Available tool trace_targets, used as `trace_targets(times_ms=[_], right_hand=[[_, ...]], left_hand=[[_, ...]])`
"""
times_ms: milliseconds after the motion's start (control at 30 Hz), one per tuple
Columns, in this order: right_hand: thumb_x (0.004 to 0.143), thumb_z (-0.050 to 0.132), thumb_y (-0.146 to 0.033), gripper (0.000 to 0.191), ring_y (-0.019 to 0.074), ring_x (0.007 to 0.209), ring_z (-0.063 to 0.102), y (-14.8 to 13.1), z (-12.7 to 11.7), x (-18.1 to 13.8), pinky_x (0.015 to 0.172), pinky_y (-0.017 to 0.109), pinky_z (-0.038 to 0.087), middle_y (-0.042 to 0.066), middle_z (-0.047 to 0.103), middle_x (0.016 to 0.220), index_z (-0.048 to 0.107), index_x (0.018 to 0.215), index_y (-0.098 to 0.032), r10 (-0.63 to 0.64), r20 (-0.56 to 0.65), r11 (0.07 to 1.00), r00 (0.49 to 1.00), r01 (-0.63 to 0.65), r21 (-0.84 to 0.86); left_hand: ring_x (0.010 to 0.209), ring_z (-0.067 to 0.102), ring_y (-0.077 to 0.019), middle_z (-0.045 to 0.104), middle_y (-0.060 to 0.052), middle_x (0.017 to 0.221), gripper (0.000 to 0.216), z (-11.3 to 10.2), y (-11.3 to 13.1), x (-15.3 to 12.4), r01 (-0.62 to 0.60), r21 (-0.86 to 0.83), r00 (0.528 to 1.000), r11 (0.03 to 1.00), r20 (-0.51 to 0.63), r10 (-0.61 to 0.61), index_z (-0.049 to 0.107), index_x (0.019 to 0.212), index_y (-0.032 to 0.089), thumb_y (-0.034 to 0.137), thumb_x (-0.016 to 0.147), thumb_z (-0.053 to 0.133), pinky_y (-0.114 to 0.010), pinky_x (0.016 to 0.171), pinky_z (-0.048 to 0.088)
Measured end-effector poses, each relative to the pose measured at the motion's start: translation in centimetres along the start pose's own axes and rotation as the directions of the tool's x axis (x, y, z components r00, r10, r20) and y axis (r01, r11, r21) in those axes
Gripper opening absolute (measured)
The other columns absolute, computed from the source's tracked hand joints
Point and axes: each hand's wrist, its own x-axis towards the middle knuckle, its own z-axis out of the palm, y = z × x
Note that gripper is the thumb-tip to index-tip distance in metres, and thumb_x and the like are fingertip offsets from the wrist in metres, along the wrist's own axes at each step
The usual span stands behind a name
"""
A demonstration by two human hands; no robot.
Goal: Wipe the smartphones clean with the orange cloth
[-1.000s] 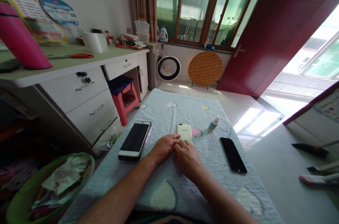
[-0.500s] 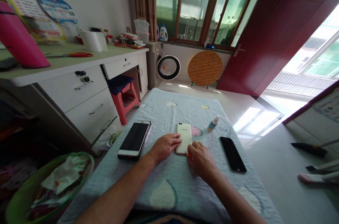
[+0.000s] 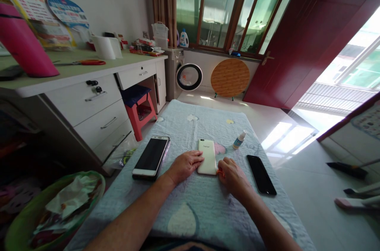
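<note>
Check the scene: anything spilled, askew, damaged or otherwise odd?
Washing machine at the back: its round door hangs wide open, odd as nobody is seen at it. No visible spill on the cloth; the pale phone under the left hand shows no obvious damage.

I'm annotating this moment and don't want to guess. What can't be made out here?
All in the head view:
- Small orange item: its full shape, mostly covered by the right hand.
- Pale phone: its screen side, turned down against the cloth.
- Spray bottle: its label wording, too small to read.
- Pink flask: its left side, cut off by the picture's left edge.
</note>
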Motion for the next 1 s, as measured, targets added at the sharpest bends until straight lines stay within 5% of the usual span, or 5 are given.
trace_targets(times_ms=[233,833,1000], right_hand=[[0.087,0.05,-0.02,0.016,0.0142,0.078,0.054,0.8,0.3,2.6,0.071,0.023,0.036,0.002,0.058,0.083,0.065,0.08,-0.017,0.147,-0.141,0.982,0.979,-0.128,0.136],[0.081,0.052,-0.016,0.021,0.0169,0.078,0.06,-1.5,0.3,-2.1,0.073,0.026,0.042,0.005,0.063,0.081,0.073,0.079,-0.017,0.192,0.013,0.923,0.981,-0.185,0.338],[0.079,0.054,-0.02,0.019,0.0179,0.077,0.062,-1.2,-0.6,-1.2,0.071,0.026,0.042,0.004,0.068,0.079,0.072,0.078,-0.018,0.226,-0.01,0.869,0.974,-0.197,0.453]], left_hand=[[0.123,0.054,-0.0209,0.059,-0.005,0.134,0.027,-0.1,0.1,-0.1,-0.006,0.014,1.0,1.0,0.0,0.006,0.069,0.117,0.024,0.025,0.093,0.057,-0.036,0.108,0.039],[0.123,0.054,-0.0212,0.059,-0.006,0.134,0.026,0.5,0.1,-0.2,0.001,0.073,1.0,0.997,-0.027,0.001,0.069,0.117,0.024,0.025,0.094,0.057,-0.034,0.108,0.039],[0.123,0.054,-0.021,0.059,-0.006,0.134,0.027,0.3,0.3,-0.3,-0.005,0.066,0.999,0.998,-0.033,0.007,0.068,0.118,0.024,0.026,0.095,0.056,-0.034,0.108,0.038]])
